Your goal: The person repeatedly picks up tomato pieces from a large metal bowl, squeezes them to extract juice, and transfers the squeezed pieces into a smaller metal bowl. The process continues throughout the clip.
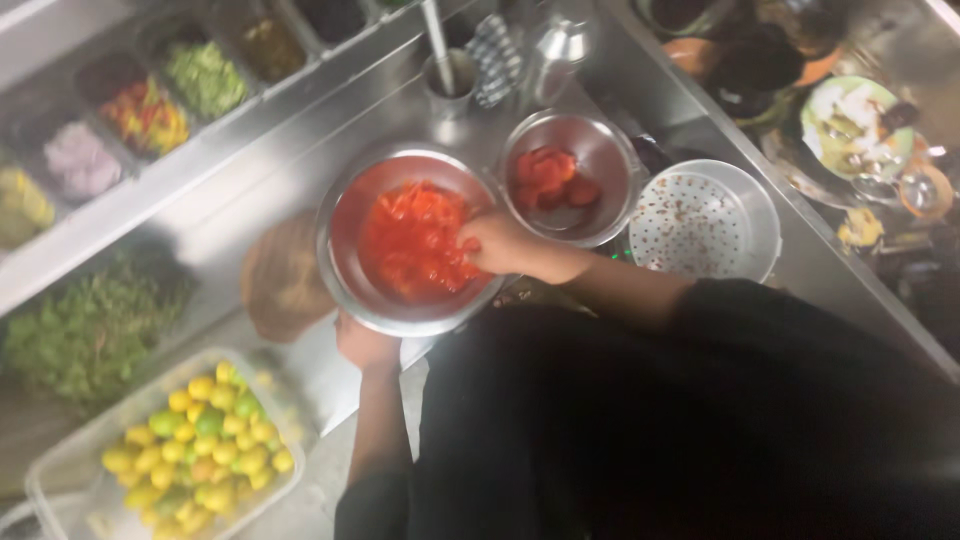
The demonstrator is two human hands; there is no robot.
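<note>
Right hand (503, 245), fingers curled together, dips into red chopped pieces (412, 243) inside large steel bowl (345, 270). Left hand (366, 345) clamps that bowl's rim at 6 o'clock. Smaller bowl (610, 160) at 2 o'clock; perforated strainer (700, 220) beyond.

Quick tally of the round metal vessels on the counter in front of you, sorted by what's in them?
Bowl with chopped red pieces, right hand in it, left hand at its rim: 1
Smaller bowl with red chunks: 1
Perforated strainer: 1
Cup holding a utensil: 1
Total: 4
</note>
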